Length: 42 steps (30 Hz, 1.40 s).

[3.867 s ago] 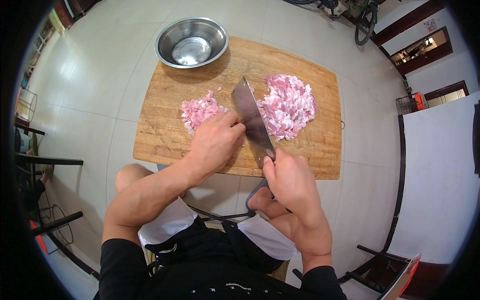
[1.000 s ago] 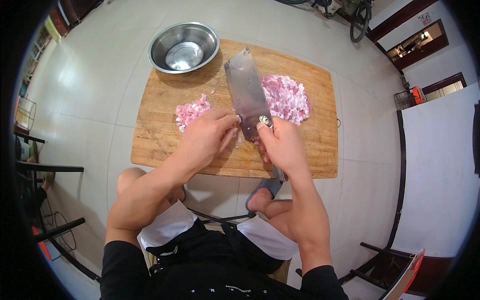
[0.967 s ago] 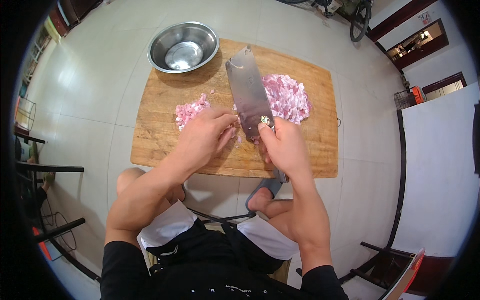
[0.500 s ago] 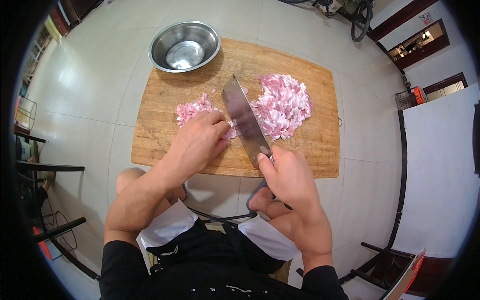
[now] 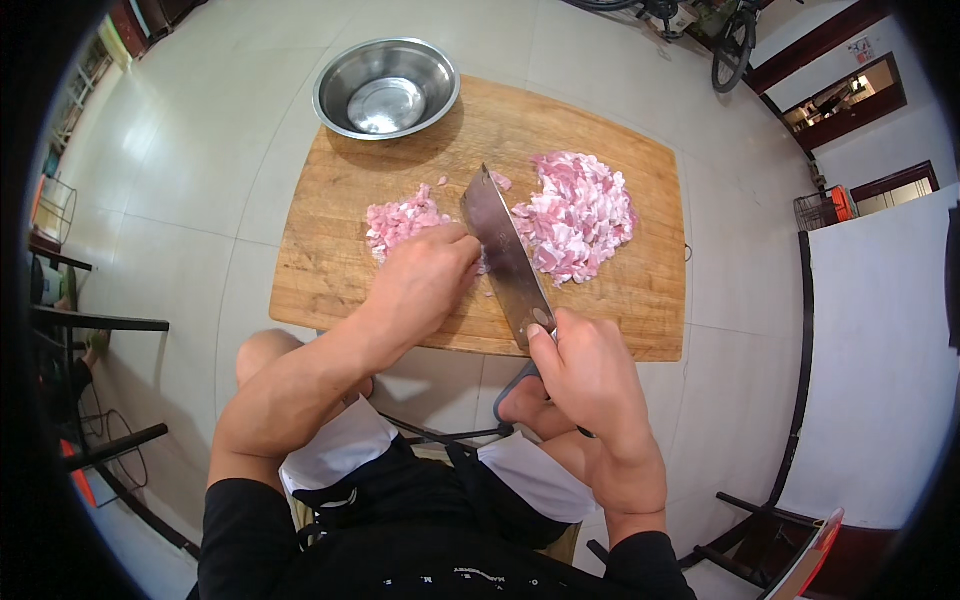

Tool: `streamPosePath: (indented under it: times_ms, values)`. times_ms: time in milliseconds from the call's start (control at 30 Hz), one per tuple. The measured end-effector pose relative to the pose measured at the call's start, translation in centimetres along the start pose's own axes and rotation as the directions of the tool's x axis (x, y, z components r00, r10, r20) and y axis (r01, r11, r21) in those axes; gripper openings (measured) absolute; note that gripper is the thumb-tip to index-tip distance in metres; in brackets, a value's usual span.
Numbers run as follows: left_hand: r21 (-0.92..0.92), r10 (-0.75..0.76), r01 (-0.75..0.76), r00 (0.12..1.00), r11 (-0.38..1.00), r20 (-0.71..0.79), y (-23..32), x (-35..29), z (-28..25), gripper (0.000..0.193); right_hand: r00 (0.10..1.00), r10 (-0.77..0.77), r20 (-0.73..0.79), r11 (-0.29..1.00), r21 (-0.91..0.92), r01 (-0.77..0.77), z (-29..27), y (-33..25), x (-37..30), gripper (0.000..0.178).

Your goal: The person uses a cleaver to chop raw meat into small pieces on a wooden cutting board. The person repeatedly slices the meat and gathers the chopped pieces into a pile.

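My right hand (image 5: 590, 365) is wrapped round the handle of a cleaver (image 5: 510, 265), its thumb against the blade's heel. The blade slants up and left across the middle of a wooden cutting board (image 5: 325, 275). Close against the blade's left side, my left hand (image 5: 425, 278) is closed with curled fingertips over some pink meat, mostly hidden under it. A small heap of diced meat (image 5: 398, 222) lies just beyond that hand. Right of the blade spreads a larger pile of sliced pink-and-white meat (image 5: 580, 215).
A steel bowl (image 5: 437, 85) stands at the board's far left corner, with its inside bare. Pale floor tiles (image 5: 240, 180) surround the board. A white-topped table (image 5: 860, 370) is at the right, a dark chair (image 5: 100, 322) at the left. A bicycle wheel (image 5: 735, 50) shows far right.
The view has shifted slightly, so board and bowl appear a little further right. The cleaver now sits right up against my left fingertips, which cover more of the meat. Both grips stay the same.
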<state>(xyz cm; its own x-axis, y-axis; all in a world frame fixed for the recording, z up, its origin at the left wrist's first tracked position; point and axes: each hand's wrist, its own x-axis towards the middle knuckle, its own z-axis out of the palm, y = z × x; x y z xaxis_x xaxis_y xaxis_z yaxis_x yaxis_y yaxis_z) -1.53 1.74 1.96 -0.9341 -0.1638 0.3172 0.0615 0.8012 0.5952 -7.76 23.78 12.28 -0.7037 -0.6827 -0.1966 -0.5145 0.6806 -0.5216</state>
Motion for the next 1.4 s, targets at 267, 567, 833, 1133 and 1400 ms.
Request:
streamPosePath:
  times_ms: [267, 567, 833, 1133, 1400]
  values:
    - [-0.013, 0.003, -0.003, 1.0, 1.0, 0.002, 0.2, 0.0, 0.1, 0.011, 1.0, 0.002, -0.016, 1.0, -0.024, -0.002, 0.1, -0.1, -0.4, 0.037]
    - [-0.084, -0.01, 0.01, 1.0, 0.996, 0.002, -0.1, 0.2, 0.3, 0.008, 0.988, 0.111, 0.106, 0.993, -0.046, -0.106, 0.5, -0.3, 1.4, 0.038]
    - [-0.049, 0.015, -0.013, 1.0, 0.999, 0.022, -0.2, 0.3, 0.3, 0.008, 0.999, 0.015, -0.046, 0.993, -0.115, -0.02, 2.4, -0.7, 5.8, 0.036]
    - [-0.082, 0.108, -0.103, 0.992, 0.991, 0.063, 1.2, -0.8, 0.2, 0.01, 0.983, 0.174, 0.058, 0.931, 0.315, -0.183, 1.7, 3.4, 9.3, 0.034]
    - [-0.048, 0.038, -0.04, 0.999, 0.998, -0.035, -0.2, 0.7, 1.3, 0.016, 0.991, 0.13, -0.027, 0.904, 0.413, -0.108, 0.4, 3.8, 7.1, 0.034]
